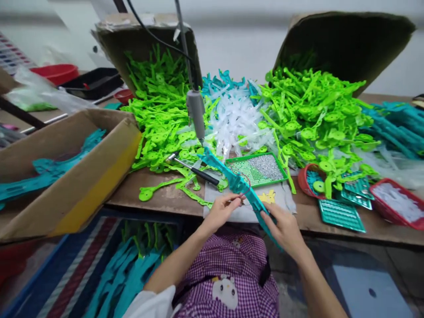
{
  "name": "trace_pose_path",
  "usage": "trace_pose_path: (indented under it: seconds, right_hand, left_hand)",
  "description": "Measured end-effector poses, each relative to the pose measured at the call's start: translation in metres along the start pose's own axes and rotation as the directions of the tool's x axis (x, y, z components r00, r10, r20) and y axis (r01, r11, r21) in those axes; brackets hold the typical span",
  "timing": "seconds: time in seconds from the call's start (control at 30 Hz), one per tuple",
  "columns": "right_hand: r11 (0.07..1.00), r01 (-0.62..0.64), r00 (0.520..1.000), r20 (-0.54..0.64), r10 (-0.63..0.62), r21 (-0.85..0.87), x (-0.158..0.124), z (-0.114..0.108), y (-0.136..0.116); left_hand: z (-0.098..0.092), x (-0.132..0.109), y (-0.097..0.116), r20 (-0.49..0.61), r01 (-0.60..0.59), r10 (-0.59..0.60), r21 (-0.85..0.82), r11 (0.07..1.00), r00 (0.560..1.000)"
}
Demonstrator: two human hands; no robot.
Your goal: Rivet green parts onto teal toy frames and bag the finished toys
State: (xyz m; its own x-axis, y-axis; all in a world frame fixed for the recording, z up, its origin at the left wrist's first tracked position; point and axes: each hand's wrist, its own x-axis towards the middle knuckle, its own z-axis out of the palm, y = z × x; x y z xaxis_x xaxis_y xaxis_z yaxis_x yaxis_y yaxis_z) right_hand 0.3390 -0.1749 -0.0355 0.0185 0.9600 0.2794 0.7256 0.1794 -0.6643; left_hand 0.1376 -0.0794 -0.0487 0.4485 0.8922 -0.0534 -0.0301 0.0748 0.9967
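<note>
A long teal plastic part (236,179) slants across the middle of the view, its far end near the tip of a hanging grey electric screwdriver (196,112). My right hand (283,225) is wrapped round the part's lower half. At the part's left edge, my left hand (225,210) pinches a thin dark red wire or loop (247,187). Beyond the hands lies a green tray (261,170) of small silvery pieces. Small yellow pieces (267,196) rest on a white sheet beside the part. A hammer (195,170) with a black handle lies to the left.
Bright green parts (159,128) and more green parts (308,119) spill from two boxes, with clear plastic pieces (235,117) between. A cardboard box (96,176) stands left, above a blue crate (76,265). Red bowls (309,181) and teal trays (342,215) sit right.
</note>
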Motion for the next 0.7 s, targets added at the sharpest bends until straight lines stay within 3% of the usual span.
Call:
trace_pose_path:
  seconds: [0.1,0.17,0.23,0.37,0.43,0.5,0.6,0.7]
  right_hand:
    - [0.992,-0.107,0.991,-0.072,0.112,0.070,-0.028,0.008,0.009]
    - [0.954,-0.228,0.958,-0.128,0.255,0.193,-0.045,0.013,0.015]
    - [0.874,-0.356,0.890,-0.165,0.425,0.330,-0.055,0.020,0.018]
    - [0.730,-0.453,0.751,-0.222,0.622,0.511,-0.054,0.040,0.016]
    - [0.728,-0.419,0.728,-0.279,0.626,0.542,-0.043,0.046,0.015]
    - [0.747,-0.372,0.720,-0.337,0.607,0.551,-0.026,0.046,0.014]
    - [0.787,-0.309,0.726,-0.401,0.558,0.534,0.014,0.042,0.012]
    - [0.810,-0.258,0.724,-0.450,0.523,0.527,0.065,0.040,0.007]
  left_hand:
    - [0.009,-0.009,-0.003,-0.023,-0.087,0.087,-0.019,0.996,0.996]
    - [0.018,-0.008,0.004,-0.009,-0.155,0.156,-0.179,0.972,0.988]
    - [0.024,0.001,0.015,-0.004,-0.157,0.172,-0.427,0.891,0.985]
    - [0.013,0.035,0.038,0.039,0.039,-0.014,-0.766,0.642,0.999]
    - [-0.005,0.052,0.042,0.127,0.175,-0.126,-0.829,0.532,0.984]
    - [-0.024,0.064,0.041,0.123,0.190,-0.169,-0.858,0.478,0.978]
    - [-0.044,0.076,0.034,-0.026,0.059,-0.150,-0.843,0.534,0.988]
    - [-0.048,0.089,0.025,-0.101,-0.054,-0.026,-0.711,0.701,0.995]
